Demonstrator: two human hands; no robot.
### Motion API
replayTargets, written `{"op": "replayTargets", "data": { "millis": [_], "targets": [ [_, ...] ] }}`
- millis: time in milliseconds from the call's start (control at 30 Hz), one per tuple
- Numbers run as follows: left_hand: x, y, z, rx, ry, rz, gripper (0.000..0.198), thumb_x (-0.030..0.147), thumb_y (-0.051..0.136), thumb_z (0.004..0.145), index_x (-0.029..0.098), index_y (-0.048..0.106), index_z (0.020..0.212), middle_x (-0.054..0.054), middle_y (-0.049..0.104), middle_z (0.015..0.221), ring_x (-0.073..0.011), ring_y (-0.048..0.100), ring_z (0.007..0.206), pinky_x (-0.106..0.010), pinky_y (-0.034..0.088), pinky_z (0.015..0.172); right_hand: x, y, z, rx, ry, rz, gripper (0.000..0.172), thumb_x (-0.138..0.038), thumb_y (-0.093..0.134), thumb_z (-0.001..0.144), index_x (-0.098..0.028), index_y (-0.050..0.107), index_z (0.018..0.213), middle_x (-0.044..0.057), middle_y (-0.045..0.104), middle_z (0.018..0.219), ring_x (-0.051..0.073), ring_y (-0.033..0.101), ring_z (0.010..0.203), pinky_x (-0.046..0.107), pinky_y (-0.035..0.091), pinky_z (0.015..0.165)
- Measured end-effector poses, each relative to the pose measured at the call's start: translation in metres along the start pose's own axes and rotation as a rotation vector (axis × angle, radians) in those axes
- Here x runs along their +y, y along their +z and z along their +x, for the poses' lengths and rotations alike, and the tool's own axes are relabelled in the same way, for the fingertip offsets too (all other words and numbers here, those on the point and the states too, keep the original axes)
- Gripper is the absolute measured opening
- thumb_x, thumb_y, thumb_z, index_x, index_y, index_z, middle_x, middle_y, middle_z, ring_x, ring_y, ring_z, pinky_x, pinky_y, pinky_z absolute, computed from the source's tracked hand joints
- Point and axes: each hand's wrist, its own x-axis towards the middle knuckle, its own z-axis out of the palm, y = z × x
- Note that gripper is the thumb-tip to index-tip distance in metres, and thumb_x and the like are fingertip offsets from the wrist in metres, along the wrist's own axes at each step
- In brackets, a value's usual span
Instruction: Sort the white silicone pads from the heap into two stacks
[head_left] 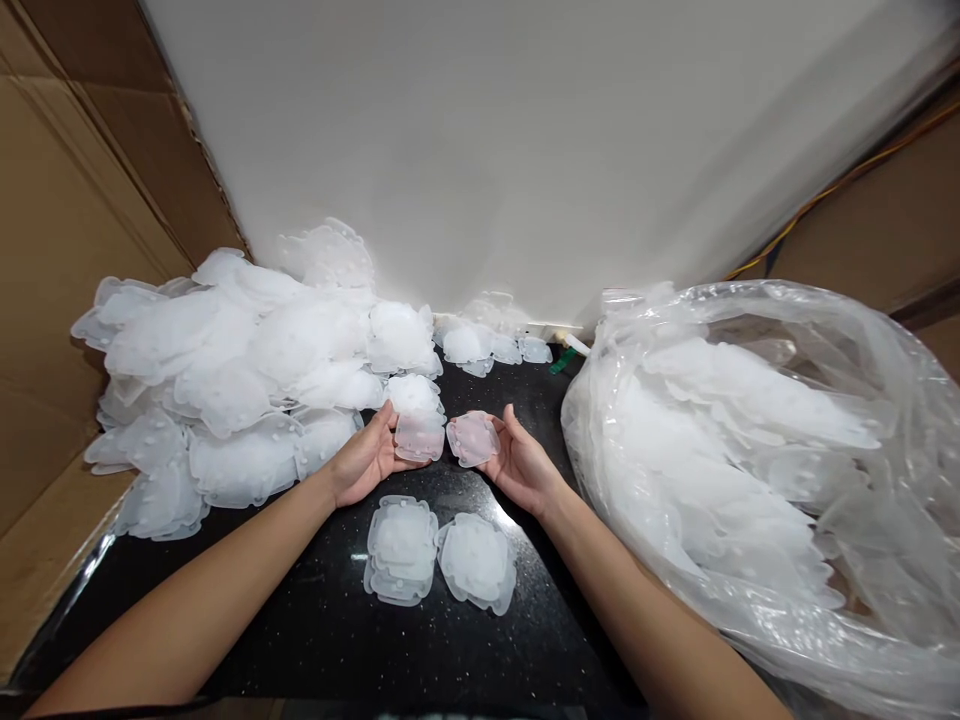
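Observation:
My left hand (365, 462) holds a translucent white plastic piece (420, 437) by its edge, palm turned up. My right hand (519, 462) holds a second, similar plastic piece (473, 438), tilted toward the first. The two pieces almost meet above the black speckled tabletop (322, 620). Just in front of my hands lie two small stacks of the same pieces, one stack on the left (402, 548) and one on the right (477, 560), touching each other.
A big loose heap of these plastic pieces (240, 370) covers the table's left back. A clear plastic bag (765, 470) full of more pieces fills the right side. Cardboard (67, 250) stands at the left, a white wall (525, 150) behind. A small green item (562, 361) lies by the wall.

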Motion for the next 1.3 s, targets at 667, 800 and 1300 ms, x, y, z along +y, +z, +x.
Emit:
{"op": "replayTargets", "data": {
  "millis": [667, 800, 1300],
  "targets": [
    [-0.002, -0.001, -0.002, -0.012, 0.008, 0.059, 0.062, 0.066, 0.044, 0.090, 0.013, 0.063, 0.114, -0.020, 0.072, 0.115, -0.0310, 0.062, 0.117, -0.049, 0.042, 0.104, 0.004, 0.003, -0.001, 0.058, -0.009, -0.059, 0.040, -0.050, 0.044, 0.097, -0.017, 0.066, 0.091, 0.009, 0.076, 0.092, 0.022, 0.073, 0.091, 0.037, 0.058, 0.083],
    [0.009, 0.002, -0.011, -0.098, 0.006, 0.143, 0.061, 0.070, 0.044, 0.087, 0.015, 0.069, 0.096, -0.018, 0.072, 0.115, -0.0316, 0.063, 0.117, -0.049, 0.042, 0.104, -0.002, 0.010, -0.010, -0.076, -0.013, -0.151, 0.048, -0.059, 0.046, 0.093, -0.019, 0.065, 0.076, 0.009, 0.076, 0.096, 0.021, 0.072, 0.091, 0.038, 0.056, 0.085],
    [0.054, 0.004, -0.011, 0.305, 0.377, 0.834, 0.014, 0.028, 0.064, 0.080, 0.019, 0.073, 0.086, -0.008, 0.074, 0.095, -0.0265, 0.066, 0.097, -0.040, 0.048, 0.093, -0.007, 0.042, 0.024, -0.019, -0.438, -1.146, 0.018, -0.038, 0.064, 0.085, -0.021, 0.067, 0.091, 0.004, 0.069, 0.086, 0.019, 0.064, 0.080, 0.037, 0.051, 0.083]
  ]
}}
